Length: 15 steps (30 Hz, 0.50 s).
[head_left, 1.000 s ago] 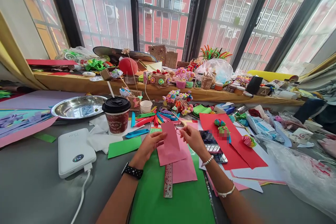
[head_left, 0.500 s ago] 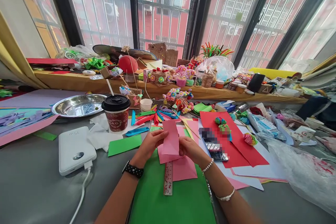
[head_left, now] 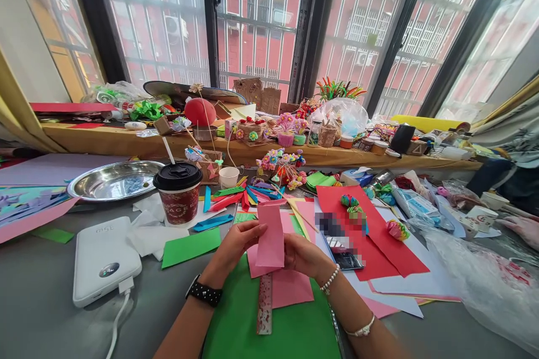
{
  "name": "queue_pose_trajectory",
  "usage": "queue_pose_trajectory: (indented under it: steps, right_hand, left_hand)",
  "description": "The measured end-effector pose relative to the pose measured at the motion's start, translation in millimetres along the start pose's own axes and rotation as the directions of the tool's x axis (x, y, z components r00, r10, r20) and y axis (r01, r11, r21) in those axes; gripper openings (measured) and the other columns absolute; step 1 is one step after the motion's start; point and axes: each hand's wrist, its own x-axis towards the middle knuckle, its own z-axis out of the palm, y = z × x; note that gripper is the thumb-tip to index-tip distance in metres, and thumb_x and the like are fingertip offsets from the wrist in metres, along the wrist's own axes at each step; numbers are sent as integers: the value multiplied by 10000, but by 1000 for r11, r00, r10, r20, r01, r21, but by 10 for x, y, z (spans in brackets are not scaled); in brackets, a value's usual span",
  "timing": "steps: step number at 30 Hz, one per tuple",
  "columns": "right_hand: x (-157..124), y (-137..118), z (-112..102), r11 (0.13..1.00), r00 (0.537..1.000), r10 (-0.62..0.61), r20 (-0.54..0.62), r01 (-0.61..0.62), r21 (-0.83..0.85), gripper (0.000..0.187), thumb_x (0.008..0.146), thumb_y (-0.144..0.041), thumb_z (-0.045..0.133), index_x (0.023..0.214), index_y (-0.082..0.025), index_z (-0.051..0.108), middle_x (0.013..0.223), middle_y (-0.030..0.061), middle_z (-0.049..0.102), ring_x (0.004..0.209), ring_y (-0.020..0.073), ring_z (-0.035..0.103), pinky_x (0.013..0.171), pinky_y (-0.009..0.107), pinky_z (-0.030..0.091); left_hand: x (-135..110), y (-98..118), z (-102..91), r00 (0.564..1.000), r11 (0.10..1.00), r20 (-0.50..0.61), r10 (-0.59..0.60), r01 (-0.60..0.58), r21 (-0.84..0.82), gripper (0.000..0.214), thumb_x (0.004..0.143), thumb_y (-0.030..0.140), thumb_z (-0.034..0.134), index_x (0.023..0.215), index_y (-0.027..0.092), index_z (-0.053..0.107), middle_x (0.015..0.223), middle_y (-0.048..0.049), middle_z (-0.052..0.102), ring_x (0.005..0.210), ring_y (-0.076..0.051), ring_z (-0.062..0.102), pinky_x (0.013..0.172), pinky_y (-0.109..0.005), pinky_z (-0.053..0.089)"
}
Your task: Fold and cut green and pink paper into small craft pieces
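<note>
Both of my hands hold a folded strip of pink paper (head_left: 270, 235) upright above the table. My left hand (head_left: 238, 244) pinches its left edge, with a black watch on that wrist. My right hand (head_left: 304, 255) grips the strip's lower right side; bead bracelets circle that wrist. Under the hands lie more pink sheets (head_left: 290, 286), a patterned ruler (head_left: 265, 303) and a large green sheet (head_left: 273, 328).
A lidded coffee cup (head_left: 178, 192), a white power bank (head_left: 104, 258) with its cable, a steel dish (head_left: 112, 180), a phone (head_left: 343, 244) on red paper (head_left: 379, 235) and paper flowers (head_left: 284, 162) surround the spot. A crowded shelf runs below the windows. Another person's hand (head_left: 524, 228) shows at the right.
My right hand has come down from the strip's upper right to its lower right side. The strip now stands more upright between both hands. The view has shifted slightly.
</note>
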Motion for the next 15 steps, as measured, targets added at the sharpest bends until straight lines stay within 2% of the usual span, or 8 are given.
queue_pose_trajectory:
  steps: [7,11,15]
  right_hand:
    - [9,7,-78,997,991,49,121,-56,51,156,719,-283,528,722,-127,522,552,-27,485,393,30,361,385,165,197]
    - [-8,3,-67,997,986,50,159,-57,45,142,733,-254,515,680,-122,505,524,-39,448,373,17,316,378,162,165]
    - [-6,-13,-56,997,982,57,182,-67,45,154,731,-235,512,632,-122,482,487,-55,408,372,14,266,381,162,151]
  left_hand:
    - [-18,24,-5,1000,1000,26,-6,6,-7,174,580,279,669,694,149,650,702,-31,627,652,-110,545,613,-183,427]
    - [-11,12,-7,1000,1000,22,-4,4,1,151,554,269,684,630,148,636,648,-17,607,612,-103,530,598,-184,427]
    - [0,-5,-15,999,999,51,-2,1,33,188,573,292,668,688,145,645,688,-33,617,642,-117,537,615,-199,430]
